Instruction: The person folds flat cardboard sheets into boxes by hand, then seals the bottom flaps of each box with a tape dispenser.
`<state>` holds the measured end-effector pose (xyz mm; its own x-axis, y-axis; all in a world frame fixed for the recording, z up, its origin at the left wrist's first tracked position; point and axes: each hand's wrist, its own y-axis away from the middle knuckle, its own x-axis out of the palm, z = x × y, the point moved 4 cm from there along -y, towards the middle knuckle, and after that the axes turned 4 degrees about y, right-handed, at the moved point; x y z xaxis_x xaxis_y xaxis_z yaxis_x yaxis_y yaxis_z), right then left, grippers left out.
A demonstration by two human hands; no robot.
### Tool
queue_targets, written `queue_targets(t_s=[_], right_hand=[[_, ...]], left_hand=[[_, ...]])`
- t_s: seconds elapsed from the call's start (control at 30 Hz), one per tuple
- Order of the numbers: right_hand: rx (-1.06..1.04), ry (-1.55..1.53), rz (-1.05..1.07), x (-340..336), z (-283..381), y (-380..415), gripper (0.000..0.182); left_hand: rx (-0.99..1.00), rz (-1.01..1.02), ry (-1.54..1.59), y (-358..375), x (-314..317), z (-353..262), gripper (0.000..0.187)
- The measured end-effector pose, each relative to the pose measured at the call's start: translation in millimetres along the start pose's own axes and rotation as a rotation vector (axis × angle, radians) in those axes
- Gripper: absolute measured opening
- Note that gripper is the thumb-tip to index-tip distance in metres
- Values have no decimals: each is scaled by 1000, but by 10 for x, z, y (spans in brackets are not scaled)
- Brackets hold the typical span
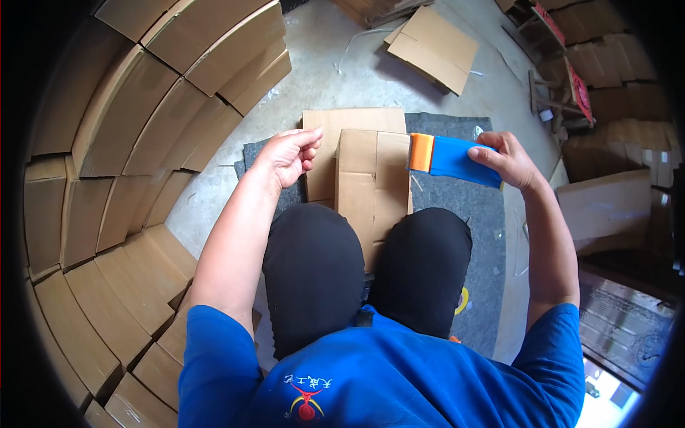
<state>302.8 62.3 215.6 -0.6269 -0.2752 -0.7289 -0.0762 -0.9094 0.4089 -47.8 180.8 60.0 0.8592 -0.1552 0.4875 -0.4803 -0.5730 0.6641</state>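
Observation:
Between my knees stands a cardboard box (pixel 357 167), with a seam running down its top. My right hand (pixel 508 160) grips a blue tape dispenser (pixel 460 160) whose orange end (pixel 421 153) lies right at the box's right edge. On the other side, my left hand (pixel 289 155) is closed, thumb pressed to the curled fingers, over the left edge of a flat cardboard piece (pixel 319 157) behind the box. Whatever those fingers pinch, if anything, I cannot tell.
Stacked cartons (pixel 143 107) rise along the left. A dark grey mat (pixel 481 228) lies under the box, with a yellow tape roll (pixel 462 301) by my right knee. Flat cardboard sheets (pixel 435 50) rest on the floor ahead. More cardboard (pixel 606 207) stands at the right.

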Motion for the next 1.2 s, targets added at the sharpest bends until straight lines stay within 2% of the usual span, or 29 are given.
queue_targets(t_s=[0.17, 0.27, 0.37, 0.6, 0.63, 0.67, 0.73, 0.77, 0.87, 0.93, 0.97, 1.03, 1.07, 1.17, 1.2], right_hand=[[40, -14, 76, 105, -158, -171, 57], [49, -52, 114, 180, -287, -255, 54], [24, -98, 98, 251, -427, -333, 52], [10, -157, 82, 293, -491, -378, 50], [26, -167, 91, 295, -489, -375, 50], [25, -166, 94, 305, -496, -367, 50], [51, -146, 100, 295, -520, -377, 51], [52, -144, 97, 282, -524, -389, 51], [52, -145, 87, 303, -501, -359, 51], [33, -167, 98, 299, -493, -379, 50], [22, -160, 115, 308, -594, -408, 50], [29, -170, 109, 293, -567, -407, 49], [38, -180, 116, 309, -568, -390, 49], [28, -221, 127, 333, -574, -374, 48], [21, -227, 130, 318, -565, -378, 47]], left_hand=[[-51, 34, -59, -198, -109, 168, 16], [-11, 37, -1, -366, -106, 426, 17], [56, 137, 72, -412, -7, 570, 19], [92, 73, 62, -277, 119, 560, 21], [34, 98, 70, -328, 57, 618, 42], [35, 96, 72, -324, 37, 658, 42], [-118, -168, -56, -320, -68, 784, 73], [-145, 41, -75, -394, -144, 846, 93], [187, 97, -105, -414, 41, 602, 84], [221, 115, -370, -382, 179, 506, 77], [201, 25, -428, -523, 130, 542, 64], [431, -222, -786, -538, 164, 353, 48], [747, -187, -790, -482, 231, 226, 33], [1079, 84, -1150, -233, 845, -194, 26], [1082, 88, -1153, -261, 954, -224, 26]])
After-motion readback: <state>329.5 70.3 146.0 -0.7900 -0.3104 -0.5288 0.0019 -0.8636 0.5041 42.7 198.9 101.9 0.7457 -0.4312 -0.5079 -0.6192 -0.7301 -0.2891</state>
